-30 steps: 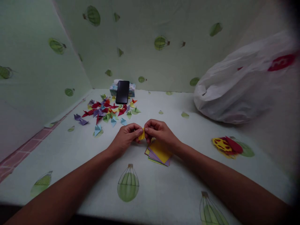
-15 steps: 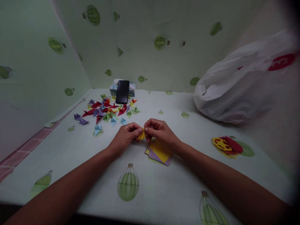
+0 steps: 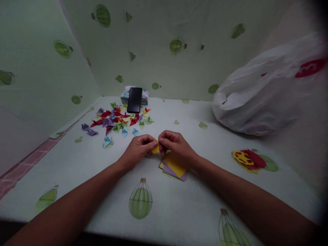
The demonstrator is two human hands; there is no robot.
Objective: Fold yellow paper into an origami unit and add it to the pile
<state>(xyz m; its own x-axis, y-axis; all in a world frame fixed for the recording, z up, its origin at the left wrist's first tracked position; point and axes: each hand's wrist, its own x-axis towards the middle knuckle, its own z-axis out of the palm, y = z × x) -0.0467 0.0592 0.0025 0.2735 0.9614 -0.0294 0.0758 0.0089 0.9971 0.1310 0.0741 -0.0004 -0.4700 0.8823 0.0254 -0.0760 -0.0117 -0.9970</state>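
Observation:
A small folded piece of yellow paper (image 3: 155,149) is pinched between the thumb and fingers of my left hand (image 3: 140,147). My right hand (image 3: 174,143) is closed at the paper's right edge, thumb and index finger pressed together on it. Both hands are held close together above the table. Just under my right hand lies a loose stack of coloured paper squares (image 3: 175,167), yellow on top with purple and green edges showing. To the left beyond my hands, many small folded paper birds (image 3: 115,119) in red, purple, green, blue and orange are scattered.
A black phone (image 3: 134,99) leans on a tissue box (image 3: 125,98) behind the paper birds. At the right stands a large white plastic bag (image 3: 246,99). Red and yellow cut-out pieces (image 3: 247,159) lie in front of it. Balloon-patterned sheeting covers table (image 3: 107,201) and walls.
The yellow paper is turned slightly, showing a flatter face between my fingers. My hands stay almost in place, and the whole view has shifted very slightly.

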